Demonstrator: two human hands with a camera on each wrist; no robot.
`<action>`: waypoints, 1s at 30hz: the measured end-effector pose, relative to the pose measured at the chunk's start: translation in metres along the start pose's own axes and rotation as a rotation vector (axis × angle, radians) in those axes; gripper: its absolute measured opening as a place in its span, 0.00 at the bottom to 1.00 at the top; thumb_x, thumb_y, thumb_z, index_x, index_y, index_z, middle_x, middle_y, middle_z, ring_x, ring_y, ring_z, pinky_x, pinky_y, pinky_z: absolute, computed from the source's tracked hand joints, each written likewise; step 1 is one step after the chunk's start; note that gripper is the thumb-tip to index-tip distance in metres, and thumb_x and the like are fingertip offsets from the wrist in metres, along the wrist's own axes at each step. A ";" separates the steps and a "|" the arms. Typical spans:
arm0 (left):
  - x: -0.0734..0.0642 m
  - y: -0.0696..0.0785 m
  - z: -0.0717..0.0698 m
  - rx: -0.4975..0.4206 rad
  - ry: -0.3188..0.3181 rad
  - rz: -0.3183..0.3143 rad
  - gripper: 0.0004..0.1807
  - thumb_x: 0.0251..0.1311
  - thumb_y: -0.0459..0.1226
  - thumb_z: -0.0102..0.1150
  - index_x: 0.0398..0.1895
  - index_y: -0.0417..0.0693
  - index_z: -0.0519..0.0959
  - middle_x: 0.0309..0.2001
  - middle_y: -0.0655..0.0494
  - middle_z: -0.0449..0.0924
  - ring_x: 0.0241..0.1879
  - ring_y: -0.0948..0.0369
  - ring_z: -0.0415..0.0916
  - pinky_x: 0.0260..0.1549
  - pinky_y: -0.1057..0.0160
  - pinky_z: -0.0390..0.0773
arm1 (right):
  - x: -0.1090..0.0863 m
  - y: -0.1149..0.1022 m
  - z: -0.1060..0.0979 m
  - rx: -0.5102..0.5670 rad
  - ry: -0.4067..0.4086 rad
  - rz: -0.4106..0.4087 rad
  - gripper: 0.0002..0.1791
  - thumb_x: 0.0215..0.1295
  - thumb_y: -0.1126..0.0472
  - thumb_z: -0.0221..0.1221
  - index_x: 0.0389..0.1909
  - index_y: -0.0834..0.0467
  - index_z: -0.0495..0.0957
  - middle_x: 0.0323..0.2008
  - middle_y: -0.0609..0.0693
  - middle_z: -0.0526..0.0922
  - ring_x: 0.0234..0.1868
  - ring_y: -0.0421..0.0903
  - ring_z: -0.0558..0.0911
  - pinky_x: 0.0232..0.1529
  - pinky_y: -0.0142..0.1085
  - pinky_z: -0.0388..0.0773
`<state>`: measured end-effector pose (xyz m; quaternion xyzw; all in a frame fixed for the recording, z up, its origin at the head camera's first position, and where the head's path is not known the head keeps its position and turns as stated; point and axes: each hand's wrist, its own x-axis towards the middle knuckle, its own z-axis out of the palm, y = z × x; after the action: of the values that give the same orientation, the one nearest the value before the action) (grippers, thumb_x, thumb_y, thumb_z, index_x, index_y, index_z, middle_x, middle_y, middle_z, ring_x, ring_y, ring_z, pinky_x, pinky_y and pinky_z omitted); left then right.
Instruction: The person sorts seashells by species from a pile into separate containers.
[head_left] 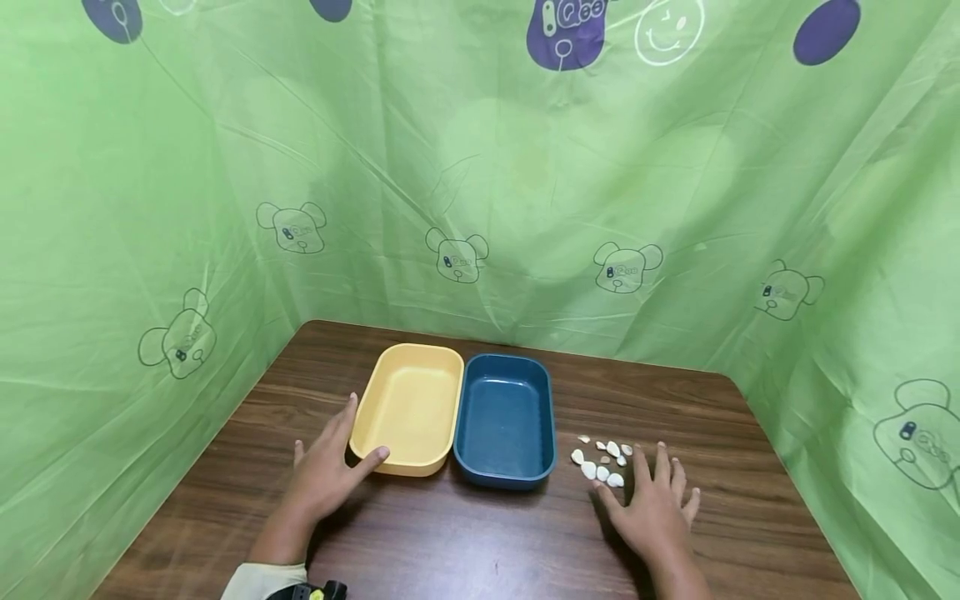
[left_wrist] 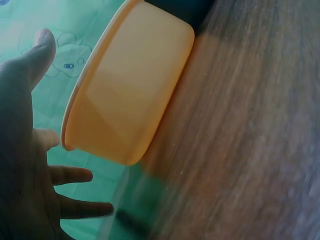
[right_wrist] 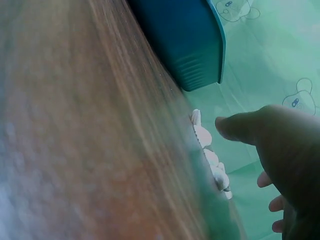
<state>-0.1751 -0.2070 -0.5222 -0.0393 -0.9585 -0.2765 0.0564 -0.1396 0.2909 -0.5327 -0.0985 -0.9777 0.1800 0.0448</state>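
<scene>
A yellow tray (head_left: 416,404) and a dark blue tray (head_left: 504,425) stand side by side on the table, with nothing inside either. My left hand (head_left: 322,471) is at the yellow tray's near left corner, fingers spread and thumb over the near rim; whether it touches the rim I cannot tell. To the right of the blue tray lies a loose cluster of small white and pinkish shells or pebbles (head_left: 588,470). My right hand (head_left: 654,510) hovers just right of them, fingers spread, holding nothing. In the right wrist view its thumb is apart from the white pieces (right_wrist: 204,136).
The brown wood-grain table (head_left: 465,542) ends at a back edge near a green curtain (head_left: 525,192) printed with bear heads. The curtain also hangs along the left and right sides. A dark wrist strap (head_left: 307,591) shows at the left forearm.
</scene>
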 end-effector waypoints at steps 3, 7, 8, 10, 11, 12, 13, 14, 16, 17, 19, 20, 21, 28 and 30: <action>0.000 -0.001 -0.001 -0.005 -0.025 -0.015 0.61 0.71 0.73 0.54 0.92 0.60 0.34 0.87 0.36 0.55 0.81 0.28 0.61 0.69 0.07 0.37 | 0.001 0.000 0.001 0.042 0.033 0.017 0.58 0.66 0.31 0.70 0.84 0.61 0.60 0.83 0.75 0.50 0.81 0.79 0.52 0.76 0.80 0.52; -0.001 -0.005 0.000 0.018 -0.029 -0.015 0.63 0.69 0.74 0.55 0.92 0.59 0.35 0.86 0.37 0.58 0.80 0.29 0.63 0.68 0.06 0.38 | 0.000 0.000 0.003 0.084 0.097 0.031 0.55 0.61 0.37 0.76 0.80 0.63 0.67 0.74 0.75 0.62 0.71 0.75 0.63 0.67 0.73 0.67; -0.002 -0.005 0.000 0.021 -0.029 -0.013 0.63 0.68 0.74 0.56 0.92 0.58 0.35 0.86 0.37 0.59 0.80 0.29 0.63 0.68 0.06 0.38 | 0.000 0.000 0.003 0.090 0.107 0.030 0.54 0.60 0.38 0.77 0.79 0.63 0.69 0.71 0.75 0.65 0.69 0.74 0.64 0.64 0.72 0.69; -0.003 -0.007 0.001 0.024 -0.032 -0.008 0.64 0.67 0.74 0.57 0.92 0.58 0.36 0.85 0.36 0.60 0.80 0.29 0.63 0.68 0.06 0.40 | -0.001 0.001 0.005 0.097 0.120 0.027 0.50 0.58 0.40 0.79 0.74 0.63 0.74 0.67 0.74 0.68 0.66 0.73 0.67 0.60 0.70 0.71; -0.004 -0.008 0.001 0.025 -0.035 -0.005 0.65 0.67 0.74 0.58 0.92 0.58 0.36 0.85 0.36 0.60 0.80 0.28 0.63 0.67 0.06 0.41 | -0.001 0.002 0.006 0.100 0.126 0.026 0.47 0.58 0.42 0.80 0.72 0.63 0.76 0.65 0.74 0.70 0.65 0.73 0.68 0.58 0.69 0.72; -0.004 -0.009 0.001 0.025 -0.037 -0.002 0.65 0.66 0.75 0.59 0.92 0.58 0.35 0.85 0.36 0.60 0.80 0.28 0.63 0.68 0.06 0.42 | -0.001 0.002 0.006 0.106 0.131 0.025 0.45 0.57 0.43 0.81 0.70 0.63 0.78 0.62 0.74 0.72 0.64 0.73 0.70 0.57 0.69 0.73; -0.003 -0.011 0.001 0.021 -0.038 -0.001 0.66 0.66 0.74 0.59 0.92 0.59 0.35 0.85 0.35 0.60 0.80 0.28 0.62 0.68 0.07 0.42 | -0.001 0.003 0.007 0.116 0.139 0.026 0.43 0.56 0.45 0.81 0.68 0.63 0.80 0.61 0.73 0.74 0.63 0.73 0.72 0.55 0.68 0.74; -0.003 -0.012 0.001 0.018 -0.040 0.000 0.66 0.65 0.74 0.60 0.92 0.60 0.35 0.85 0.35 0.60 0.80 0.27 0.62 0.68 0.07 0.43 | -0.001 0.005 0.008 0.123 0.147 0.029 0.41 0.56 0.46 0.82 0.66 0.62 0.82 0.58 0.72 0.75 0.62 0.73 0.74 0.53 0.68 0.75; -0.002 -0.014 0.001 0.019 -0.042 -0.004 0.66 0.65 0.75 0.60 0.92 0.61 0.34 0.85 0.34 0.59 0.80 0.26 0.61 0.69 0.08 0.44 | 0.001 0.007 0.010 0.154 0.154 0.036 0.38 0.55 0.48 0.82 0.64 0.61 0.84 0.54 0.70 0.78 0.59 0.72 0.77 0.50 0.66 0.76; -0.001 -0.015 0.001 0.022 -0.042 -0.005 0.67 0.65 0.74 0.60 0.92 0.60 0.34 0.85 0.33 0.60 0.80 0.26 0.61 0.69 0.08 0.44 | 0.002 0.009 0.011 0.172 0.153 0.037 0.37 0.55 0.49 0.82 0.63 0.61 0.85 0.52 0.69 0.79 0.57 0.71 0.78 0.49 0.64 0.77; 0.000 -0.017 0.000 0.026 -0.044 -0.013 0.66 0.65 0.74 0.60 0.92 0.60 0.34 0.84 0.33 0.60 0.80 0.26 0.61 0.69 0.08 0.45 | 0.004 0.011 0.013 0.202 0.149 0.039 0.34 0.56 0.50 0.82 0.61 0.61 0.86 0.50 0.67 0.81 0.55 0.69 0.81 0.48 0.62 0.77; 0.000 -0.018 0.001 0.028 -0.045 -0.015 0.66 0.65 0.74 0.60 0.92 0.60 0.34 0.84 0.32 0.61 0.80 0.26 0.61 0.69 0.08 0.46 | 0.004 0.012 0.013 0.213 0.142 0.041 0.33 0.57 0.50 0.82 0.61 0.61 0.87 0.49 0.67 0.81 0.55 0.69 0.82 0.47 0.60 0.77; 0.001 -0.019 0.001 0.029 -0.045 -0.015 0.66 0.65 0.74 0.60 0.92 0.60 0.34 0.84 0.32 0.61 0.79 0.26 0.61 0.69 0.08 0.46 | 0.005 0.013 0.013 0.227 0.130 0.041 0.33 0.58 0.50 0.81 0.61 0.62 0.87 0.50 0.66 0.83 0.55 0.69 0.82 0.47 0.60 0.76; 0.004 -0.028 0.005 0.005 -0.003 0.032 0.63 0.67 0.69 0.64 0.92 0.56 0.41 0.81 0.31 0.66 0.77 0.24 0.64 0.71 0.11 0.50 | 0.008 0.015 0.011 0.265 0.086 0.062 0.26 0.61 0.50 0.79 0.57 0.56 0.90 0.51 0.60 0.87 0.59 0.64 0.83 0.49 0.58 0.67; 0.004 -0.031 0.005 -0.010 0.012 0.048 0.62 0.68 0.66 0.66 0.92 0.54 0.43 0.80 0.30 0.67 0.76 0.25 0.65 0.70 0.11 0.51 | 0.008 0.016 0.011 0.271 0.081 0.063 0.24 0.61 0.50 0.79 0.56 0.55 0.91 0.49 0.59 0.88 0.57 0.63 0.83 0.49 0.57 0.66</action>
<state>-0.1825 -0.2303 -0.5425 -0.0608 -0.9555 -0.2803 0.0686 -0.1465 0.3031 -0.5485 -0.1292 -0.9382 0.3077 0.0915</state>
